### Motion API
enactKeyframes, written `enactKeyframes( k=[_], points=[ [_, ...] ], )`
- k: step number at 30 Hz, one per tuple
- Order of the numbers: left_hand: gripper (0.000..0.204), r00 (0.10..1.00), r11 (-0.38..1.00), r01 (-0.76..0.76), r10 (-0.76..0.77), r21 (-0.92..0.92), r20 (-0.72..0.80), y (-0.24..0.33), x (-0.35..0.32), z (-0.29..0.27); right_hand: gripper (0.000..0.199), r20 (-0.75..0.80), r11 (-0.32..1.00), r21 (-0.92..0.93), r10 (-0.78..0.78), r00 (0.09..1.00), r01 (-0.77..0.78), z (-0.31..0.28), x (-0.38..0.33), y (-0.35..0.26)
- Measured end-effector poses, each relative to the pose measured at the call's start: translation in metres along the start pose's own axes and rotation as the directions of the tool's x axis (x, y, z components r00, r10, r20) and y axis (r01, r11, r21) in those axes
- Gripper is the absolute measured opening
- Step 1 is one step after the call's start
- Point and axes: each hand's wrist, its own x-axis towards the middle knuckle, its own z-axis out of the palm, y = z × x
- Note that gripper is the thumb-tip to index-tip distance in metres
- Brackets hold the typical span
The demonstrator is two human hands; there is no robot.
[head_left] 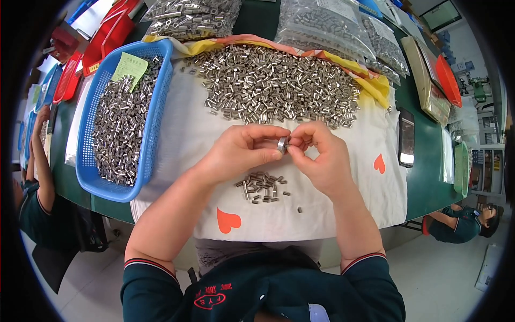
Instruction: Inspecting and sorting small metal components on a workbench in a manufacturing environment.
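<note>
My left hand pinches a small round metal ring between thumb and fingertips. From the other side, my right hand has its thumb and fingers closed on a small piece at the ring's face; the fingers mostly hide that piece. Both hands meet above a white cloth printed with red hearts. Below them lies a small pile of short metal cylinders, with a single metal cylinder apart to its right. Beyond the hands spreads a large heap of similar cylinders.
A blue plastic basket full of metal cylinders, topped by a green paper slip, stands left. Clear bags of metal parts line the back. A phone lies right. People sit at both sides, one at left.
</note>
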Motion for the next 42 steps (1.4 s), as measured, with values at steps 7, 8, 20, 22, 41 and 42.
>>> enactKeyframes(
  k=[7,8,20,22,41,42],
  points=[
    [0.032,0.981,0.95,0.004,0.056,0.313,-0.183,-0.005,0.0,0.005,0.014,-0.047,0.894,-0.408,-0.222,0.974,0.184,0.005,-0.003,-0.005],
    [0.032,0.981,0.954,0.002,0.057,0.301,-0.187,-0.006,0.0,0.005,0.013,-0.049,0.878,-0.433,-0.25,0.967,0.205,0.006,-0.003,-0.005],
    [0.033,0.988,0.988,0.015,0.009,0.156,-0.153,0.0,-0.001,0.008,0.01,-0.045,0.961,-0.266,-0.09,0.995,0.075,0.001,-0.002,-0.008],
    [0.033,0.993,0.986,0.037,-0.019,0.165,-0.113,0.006,-0.001,0.008,0.01,0.01,0.987,-0.162,-0.023,1.0,0.024,-0.01,0.0,-0.004],
    [0.033,0.995,0.988,0.072,-0.079,0.137,0.052,0.004,-0.003,0.004,0.005,-0.153,0.657,-0.753,-0.11,0.982,-0.043,-0.028,0.019,0.025],
    [0.033,0.995,0.988,0.073,-0.081,0.136,0.051,0.003,-0.002,0.004,0.005,-0.142,0.612,-0.79,-0.14,0.98,-0.027,-0.028,0.018,0.026]
  ],
)
